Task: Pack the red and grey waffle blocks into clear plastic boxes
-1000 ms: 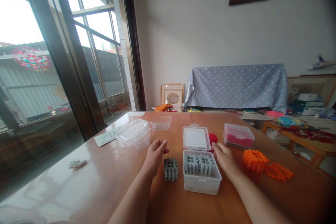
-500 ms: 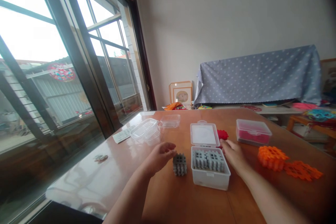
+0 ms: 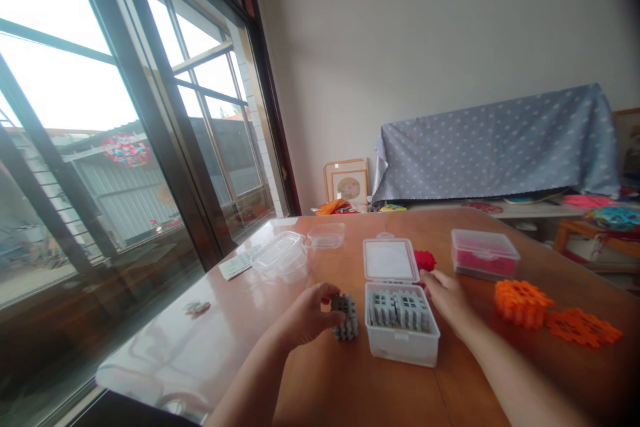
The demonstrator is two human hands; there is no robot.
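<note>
My left hand [image 3: 316, 312] is closed round a small upright stack of grey interlocking plastic pieces [image 3: 349, 320], the thumb in front and the fingers behind. To its right stands a clear plastic box [image 3: 403, 349], its hinged lid [image 3: 390, 260] tipped back. Two rows of grey pieces [image 3: 400, 309] fill the upper part of the box. My right hand [image 3: 445, 293] rests with bent fingers against the box's back right corner, near the lid hinge; its fingertips are partly hidden. Just beyond those fingers lie red plastic pieces [image 3: 425, 260].
At the right are a stack of orange pieces [image 3: 523, 303], loose orange pieces [image 3: 583, 328] and a closed box with pink contents [image 3: 485, 255]. Clear containers [image 3: 280, 255], a paper sheet [image 3: 236, 267] and a small item [image 3: 197, 307] lie on the left of the table [image 3: 320, 383].
My left hand has come down and right onto the grey stack and closed on it. My right hand stays at the box corner. The view has shifted slightly.
</note>
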